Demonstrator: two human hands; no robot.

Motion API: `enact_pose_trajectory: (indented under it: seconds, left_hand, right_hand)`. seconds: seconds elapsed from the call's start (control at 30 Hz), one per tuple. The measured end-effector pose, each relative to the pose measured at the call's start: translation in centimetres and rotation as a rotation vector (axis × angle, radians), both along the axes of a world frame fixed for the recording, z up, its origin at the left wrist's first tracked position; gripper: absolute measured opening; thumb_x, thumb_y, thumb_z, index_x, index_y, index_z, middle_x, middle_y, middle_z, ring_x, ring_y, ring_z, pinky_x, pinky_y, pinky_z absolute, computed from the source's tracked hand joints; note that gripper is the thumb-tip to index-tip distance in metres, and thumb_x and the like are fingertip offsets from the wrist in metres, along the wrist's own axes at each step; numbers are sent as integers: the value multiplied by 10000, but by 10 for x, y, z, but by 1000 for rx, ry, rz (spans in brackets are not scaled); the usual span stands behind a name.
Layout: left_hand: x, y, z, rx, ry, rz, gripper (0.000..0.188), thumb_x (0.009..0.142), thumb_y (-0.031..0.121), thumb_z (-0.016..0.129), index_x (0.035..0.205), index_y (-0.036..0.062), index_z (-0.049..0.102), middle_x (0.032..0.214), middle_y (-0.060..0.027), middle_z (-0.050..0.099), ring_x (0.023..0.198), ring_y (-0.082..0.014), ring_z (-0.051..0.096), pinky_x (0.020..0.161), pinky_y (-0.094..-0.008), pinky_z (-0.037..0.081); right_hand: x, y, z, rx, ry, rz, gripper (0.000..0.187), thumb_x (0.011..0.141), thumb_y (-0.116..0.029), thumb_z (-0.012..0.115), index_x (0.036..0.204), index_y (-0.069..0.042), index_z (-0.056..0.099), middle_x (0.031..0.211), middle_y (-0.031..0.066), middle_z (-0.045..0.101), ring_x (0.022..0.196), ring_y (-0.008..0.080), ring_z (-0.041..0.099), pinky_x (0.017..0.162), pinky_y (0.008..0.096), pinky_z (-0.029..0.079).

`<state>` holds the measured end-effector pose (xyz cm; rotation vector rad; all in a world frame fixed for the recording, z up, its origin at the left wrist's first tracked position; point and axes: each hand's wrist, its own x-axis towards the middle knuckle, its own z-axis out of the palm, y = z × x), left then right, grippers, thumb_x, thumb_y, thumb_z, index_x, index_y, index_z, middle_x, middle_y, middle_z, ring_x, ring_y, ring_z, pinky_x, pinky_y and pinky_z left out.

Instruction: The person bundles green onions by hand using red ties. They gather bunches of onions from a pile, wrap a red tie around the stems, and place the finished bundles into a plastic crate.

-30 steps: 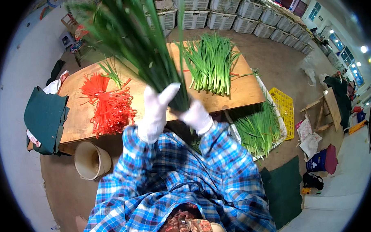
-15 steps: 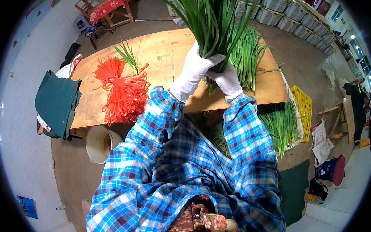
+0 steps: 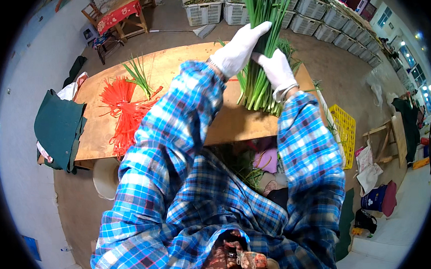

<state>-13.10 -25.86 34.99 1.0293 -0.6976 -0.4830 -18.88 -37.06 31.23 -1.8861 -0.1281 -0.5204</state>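
A long bunch of garlic chives (image 3: 256, 91) stands over the right half of the wooden table (image 3: 185, 57), leaves pointing away from me and pale stem ends toward me. My left hand (image 3: 240, 49), in a white glove, is closed round its left side at mid-length. A little lower, my white-gloved right hand (image 3: 277, 72) grips the right side, thumb toward the stalks. More cut chives (image 3: 287, 48) lie behind the right hand, partly hidden. On the left of the table are a heap of red ties (image 3: 116, 107) and a few loose chive stalks (image 3: 139, 77).
Dark green cloth (image 3: 59, 126) hangs over the table's left end, above a white bucket (image 3: 105, 178). A yellow crate (image 3: 342, 134) stands by the right edge. Grey crates (image 3: 203, 14) line the back. A wooden stool (image 3: 398, 136) is at far right.
The bunch has come down from being held up, its stem ends now at the table. Both hands have moved farther away and to the right, and my right hand has shifted to the bunch's right side.
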Motion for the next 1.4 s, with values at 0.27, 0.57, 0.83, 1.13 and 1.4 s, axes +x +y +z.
enact_pose_trajectory:
  seconds: [0.27, 0.57, 0.83, 1.13, 1.4]
  left_hand:
    - [68, -50, -59, 368, -961, 321, 474, 772, -89, 469, 1239, -31, 414, 1147, -201, 535, 1081, -277, 511, 938, -309, 387]
    - [83, -81, -111, 691, -89, 263, 334, 883, 277, 488, 954, -41, 561, 774, -143, 581, 664, -225, 518, 623, -330, 424]
    - [90, -91, -123, 548, 51, 455, 688, 843, 316, 534, 1331, -65, 235, 1325, -230, 364, 1222, -296, 364, 981, -325, 298]
    - [73, -86, -123, 737, -665, 717, 833, 733, 376, 656, 1305, -85, 265, 1315, -266, 346, 1238, -347, 331, 1017, -363, 287]
    - [50, -69, -119, 957, -737, 1034, 933, 708, 454, 657, 1369, -2, 184, 1405, -175, 252, 1312, -312, 208, 1047, -488, 163]
  right_hand:
    - [57, -66, -23, -223, 350, -162, 410, 713, -290, 680, 944, 43, 619, 839, 154, 647, 779, 252, 618, 704, 331, 460]
    - [72, -66, -57, -514, 635, -251, 628, 705, -444, 635, 981, 115, 561, 957, 306, 572, 939, 413, 547, 799, 382, 431]
    - [39, -73, -19, -23, 604, -107, 344, 766, -200, 643, 951, 80, 566, 901, 126, 572, 739, 192, 583, 525, 280, 516]
    - [-13, -94, -36, 276, 297, -223, 244, 842, -174, 533, 966, 26, 599, 708, 57, 622, 564, 97, 570, 496, 219, 425]
    - [-74, -124, -102, 382, 470, -417, 256, 871, -213, 529, 964, 17, 594, 737, 44, 610, 573, 94, 569, 482, 211, 422]
